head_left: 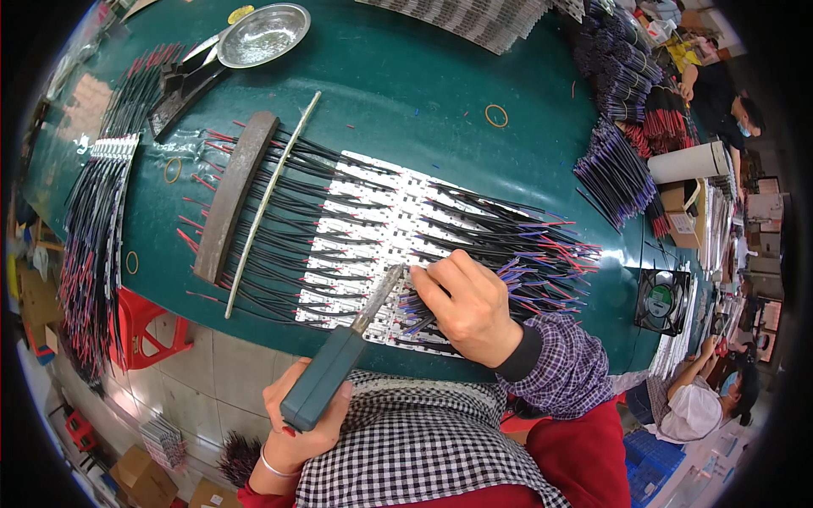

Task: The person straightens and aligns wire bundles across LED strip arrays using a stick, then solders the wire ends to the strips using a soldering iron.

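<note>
Your left hand (298,423) is clenched around the teal handle of a soldering iron (343,356), down at the near edge of the green table (406,76). The iron's long axis runs diagonally, handle low and to your left, metal tip pointing up and to the right, ending on the white strips (373,229) just beside your right hand. That is one iron, the only one in view.

Your right hand (466,306) rests on the near right part of the strips, fingers curled and pinching down on the black and red wires (508,245) there; exactly which wire they grip you cannot tell.

The strips lie side by side in one flat batch in the middle of the table, too many to count, with wires fanning out to left and right. Across the left-hand wires lie one curved brown bar (233,195) and one thin pale rod (269,199), both running near to far. One round metal dish (264,34) sits at the far left, and one small black fan (662,300) at your right
</note>
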Demonstrator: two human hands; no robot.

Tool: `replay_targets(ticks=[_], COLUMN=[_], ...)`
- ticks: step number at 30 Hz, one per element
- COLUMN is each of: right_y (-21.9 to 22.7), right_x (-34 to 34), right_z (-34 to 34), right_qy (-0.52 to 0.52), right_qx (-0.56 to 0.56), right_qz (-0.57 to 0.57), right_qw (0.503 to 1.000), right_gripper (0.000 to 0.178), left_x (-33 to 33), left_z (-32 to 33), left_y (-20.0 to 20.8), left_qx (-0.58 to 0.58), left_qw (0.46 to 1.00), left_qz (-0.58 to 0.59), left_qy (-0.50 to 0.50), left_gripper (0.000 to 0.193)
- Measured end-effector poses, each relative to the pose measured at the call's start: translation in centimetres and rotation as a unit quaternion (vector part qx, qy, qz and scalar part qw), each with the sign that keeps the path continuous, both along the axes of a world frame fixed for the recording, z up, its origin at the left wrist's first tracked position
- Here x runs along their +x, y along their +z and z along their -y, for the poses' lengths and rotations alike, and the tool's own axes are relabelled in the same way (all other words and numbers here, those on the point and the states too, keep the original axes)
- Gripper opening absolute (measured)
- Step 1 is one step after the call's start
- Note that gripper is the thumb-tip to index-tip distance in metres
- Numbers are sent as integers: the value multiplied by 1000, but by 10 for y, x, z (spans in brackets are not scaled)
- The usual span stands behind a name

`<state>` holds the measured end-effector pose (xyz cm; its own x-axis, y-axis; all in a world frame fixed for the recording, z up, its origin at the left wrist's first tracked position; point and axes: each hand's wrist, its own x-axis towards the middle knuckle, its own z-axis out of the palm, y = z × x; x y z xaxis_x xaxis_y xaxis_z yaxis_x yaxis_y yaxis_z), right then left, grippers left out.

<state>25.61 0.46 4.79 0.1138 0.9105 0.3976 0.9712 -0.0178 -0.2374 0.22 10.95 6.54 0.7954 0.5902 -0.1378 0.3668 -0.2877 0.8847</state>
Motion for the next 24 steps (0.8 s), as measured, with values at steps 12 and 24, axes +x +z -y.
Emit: replay_targets(ticks=[12, 24], right_y=[0, 0], right_x=[3, -2], right_z=[2, -1], right_qy=[5, 16], right_qx=[-4, 23], right_qz=[-40, 20], right_qw=[999, 999], right_gripper=[28, 26], left_x=[-5, 13], left_z=[6, 1], left_y=[-3, 25], left_qx=[-11, 6], left_qw=[999, 1000], left_qz=[24, -4], left_qy=[44, 26], left_gripper=[25, 17])
